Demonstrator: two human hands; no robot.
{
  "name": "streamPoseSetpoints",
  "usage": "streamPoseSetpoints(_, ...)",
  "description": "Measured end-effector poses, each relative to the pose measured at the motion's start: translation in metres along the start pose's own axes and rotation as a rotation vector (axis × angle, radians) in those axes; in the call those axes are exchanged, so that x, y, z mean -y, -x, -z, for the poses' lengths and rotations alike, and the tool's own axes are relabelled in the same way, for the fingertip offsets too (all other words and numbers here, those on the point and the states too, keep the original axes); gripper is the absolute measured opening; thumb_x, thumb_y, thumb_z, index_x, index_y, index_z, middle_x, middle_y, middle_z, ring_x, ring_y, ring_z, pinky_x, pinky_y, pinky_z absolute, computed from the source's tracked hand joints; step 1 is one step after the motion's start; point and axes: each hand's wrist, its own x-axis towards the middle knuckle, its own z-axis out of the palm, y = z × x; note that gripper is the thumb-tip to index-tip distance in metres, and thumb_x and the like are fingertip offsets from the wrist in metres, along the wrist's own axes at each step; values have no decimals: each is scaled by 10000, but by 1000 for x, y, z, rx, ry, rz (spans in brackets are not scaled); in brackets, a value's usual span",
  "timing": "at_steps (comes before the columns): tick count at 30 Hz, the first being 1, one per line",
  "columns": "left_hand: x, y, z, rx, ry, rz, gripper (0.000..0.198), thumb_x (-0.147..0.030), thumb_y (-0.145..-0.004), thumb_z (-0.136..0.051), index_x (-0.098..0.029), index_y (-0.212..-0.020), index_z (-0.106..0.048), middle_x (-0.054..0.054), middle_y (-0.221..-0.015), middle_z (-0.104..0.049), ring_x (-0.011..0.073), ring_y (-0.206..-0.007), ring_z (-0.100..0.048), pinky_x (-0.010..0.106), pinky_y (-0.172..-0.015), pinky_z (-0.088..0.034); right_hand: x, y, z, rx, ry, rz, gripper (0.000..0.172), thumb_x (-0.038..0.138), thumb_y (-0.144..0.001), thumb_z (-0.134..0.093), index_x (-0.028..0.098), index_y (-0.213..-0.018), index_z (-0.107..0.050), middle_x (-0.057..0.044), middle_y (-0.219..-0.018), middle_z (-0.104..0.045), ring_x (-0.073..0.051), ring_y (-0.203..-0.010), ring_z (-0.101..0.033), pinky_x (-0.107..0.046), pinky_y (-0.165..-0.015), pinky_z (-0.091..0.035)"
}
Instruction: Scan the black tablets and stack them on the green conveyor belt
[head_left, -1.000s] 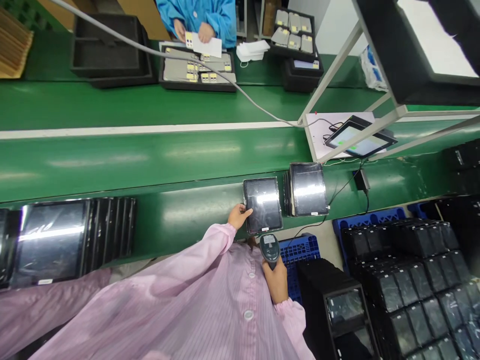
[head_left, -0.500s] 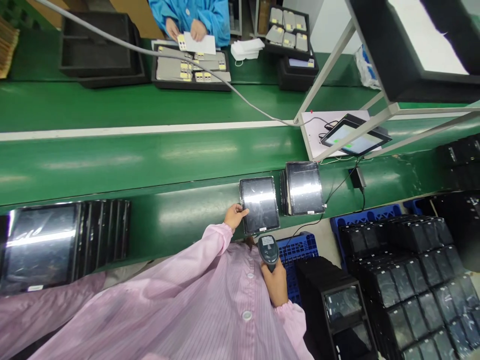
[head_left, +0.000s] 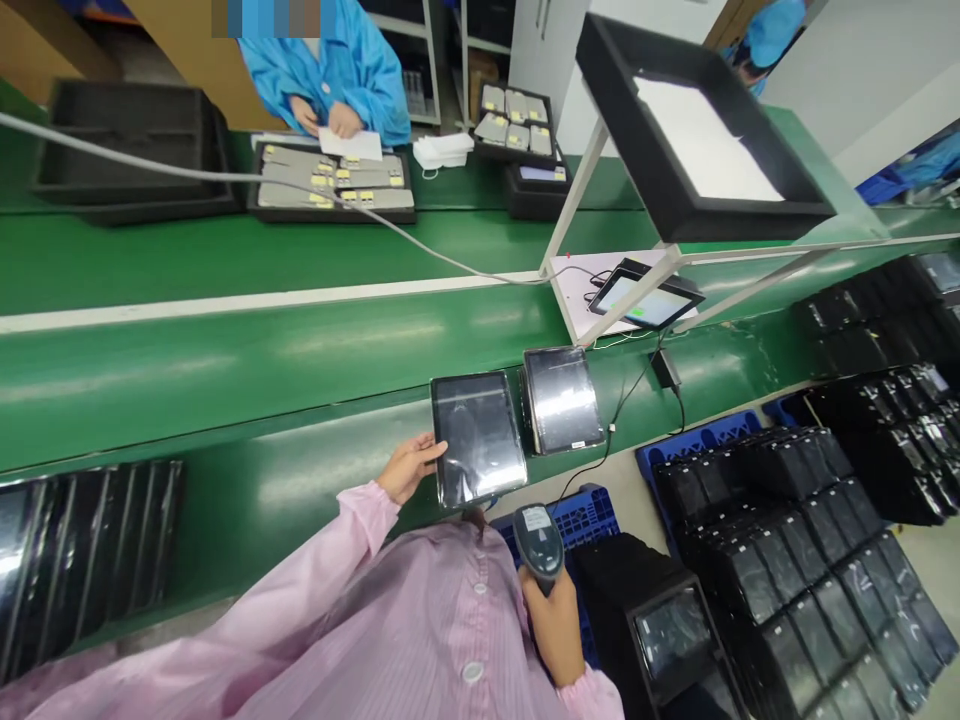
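My left hand (head_left: 409,468) grips the left edge of a black tablet (head_left: 477,437), thumb on top and fingers beneath. The tablet is wrapped in clear film and tilted a little above the green bench (head_left: 300,470). In my right hand (head_left: 553,625) is a dark barcode scanner (head_left: 538,540), fingers wrapped round its handle, its head pointing up in front of my body. Just right of the held tablet lies a stack of wrapped tablets (head_left: 564,400), with a small white label on the top one.
A row of leaning tablets (head_left: 90,550) is at the left. A metal stand (head_left: 574,200) carries a black tray (head_left: 675,215) above a lit tablet (head_left: 646,298). Stacked tablets (head_left: 795,560) and blue pallets (head_left: 592,515) are low right. Across the bench, a person in blue (head_left: 322,70) handles white sheets.
My left hand has lifted the tablet off the bench and tilted it. The view has turned right, bringing another person in blue into sight at the back right. My right hand still holds the scanner.
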Motion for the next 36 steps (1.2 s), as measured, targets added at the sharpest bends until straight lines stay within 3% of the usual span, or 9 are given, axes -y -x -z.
streamPoseSetpoints(2,-13,2,-22,39,19,-31,532,-372,-593,-965,-185,-1044,-753,82,-1045,-769,188,-839,-710,270,-685,-553,4,4,13,-35,-10,-25,347,471,-840,-674,144,-936,-738,-126,-949,-779,-282,-906,-707,-356,-845,-545)
streamPoseSetpoints(5,-25,-10,-76,110,30,-73,558,-367,-601,-960,-195,-1087,-746,64,-1004,-768,174,-829,-704,248,-670,-525,5,5,30,-90,-19,-58,341,512,-813,-712,176,-752,-699,-101,-774,-746,-287,-856,-701,-347,-784,-550)
streamPoseSetpoints(10,-12,-53,-168,178,30,-80,581,-384,-542,-966,-173,-1031,-734,100,-1021,-765,208,-866,-710,282,-694,-514,-4,-4,45,-148,-7,-44,382,538,-815,-717,207,-643,-635,-71,-631,-680,-286,-815,-697,-342,-743,-552)
streamPoseSetpoints(14,5,-76,-191,98,-76,-108,577,-407,-588,-948,-164,-1062,-724,116,-1037,-763,223,-847,-707,320,-712,-526,-13,-12,48,-153,-9,-24,365,536,-827,-704,198,-695,-677,-84,-656,-705,-295,-822,-709,-346,-733,-560)
streamPoseSetpoints(18,4,-86,-159,-15,-364,-277,472,-379,-639,-929,-179,-1033,-763,125,-1104,-762,256,-841,-706,377,-758,-557,-18,-19,37,-49,9,3,338,482,-838,-680,165,-939,-737,-115,-918,-788,-289,-905,-726,-343,-802,-562)
streamPoseSetpoints(23,9,-76,-59,-240,-509,-430,299,-328,-780,-796,-187,-1039,-747,94,-1005,-734,228,-844,-677,394,-885,-537,-22,-32,-7,157,92,13,405,394,-876,-605,177,-1213,-662,-119,-1101,-783,-281,-1023,-733,-342,-882,-533)
streamPoseSetpoints(27,52,-49,11,-462,-478,-298,343,-331,-722,-819,-188,-1009,-700,80,-1022,-685,213,-858,-647,378,-884,-526,-26,-40,-42,211,223,-6,376,381,-861,-583,152,-1149,-660,-154,-1022,-781,-316,-993,-733,-369,-867,-516)
streamPoseSetpoints(31,97,-33,31,-332,-330,-75,458,-445,-695,-839,-170,-1018,-666,70,-931,-700,221,-823,-659,362,-756,-549,-27,-41,-61,204,287,-19,386,373,-853,-554,145,-1148,-651,-165,-1026,-774,-323,-1008,-720,-374,-869,-500)
streamPoseSetpoints(36,111,-42,31,-325,-300,-62,493,-487,-620,-893,-183,-926,-653,52,-867,-691,219,-801,-658,345,-720,-541,-27,-36,-69,168,322,-39,380,396,-846,-544,154,-1120,-648,-150,-1010,-771,-318,-966,-713,-371,-842,-489)
